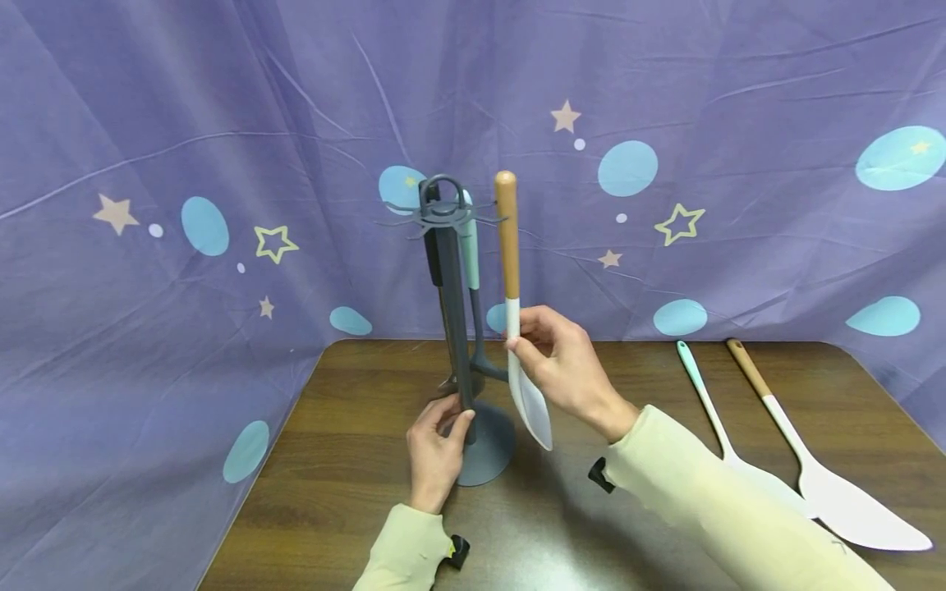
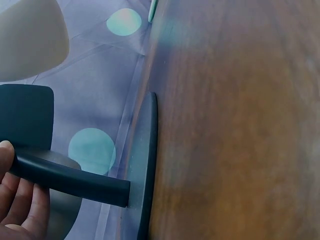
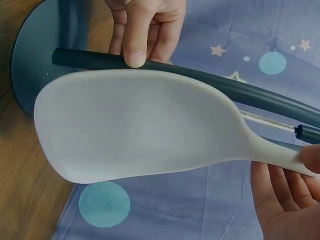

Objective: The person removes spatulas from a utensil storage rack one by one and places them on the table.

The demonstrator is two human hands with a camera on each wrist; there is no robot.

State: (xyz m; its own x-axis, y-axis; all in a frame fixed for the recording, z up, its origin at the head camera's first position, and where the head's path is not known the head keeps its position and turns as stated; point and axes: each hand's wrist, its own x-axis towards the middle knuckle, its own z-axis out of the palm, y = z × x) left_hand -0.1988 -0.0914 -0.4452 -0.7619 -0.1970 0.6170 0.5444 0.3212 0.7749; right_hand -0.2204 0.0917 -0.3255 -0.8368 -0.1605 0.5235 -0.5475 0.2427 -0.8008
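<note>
My left hand (image 1: 436, 447) grips the pole of a grey utensil stand (image 1: 489, 455) low down, just above its round base. In the right wrist view its thumb lies along the pole. My right hand (image 1: 565, 365) pinches a white spatula (image 3: 135, 125) by its white neck, right of the pole. That spatula's wooden handle (image 1: 507, 238) points up, its tip level with the stand's hooks (image 1: 443, 212), and its broad head slants down over the base. On the stand hang a black-handled utensil (image 1: 434, 258) with a metal shaft and a mint-handled turner (image 1: 470, 254) with a dark head.
Two more white-headed utensils lie at the right of the wooden table (image 1: 296, 492): one mint-handled (image 1: 695, 369), one wooden-handled spatula (image 1: 850, 501). The right sleeve (image 1: 709, 501) partly covers the mint-handled one. A purple patterned curtain (image 1: 296, 164) hangs behind the table.
</note>
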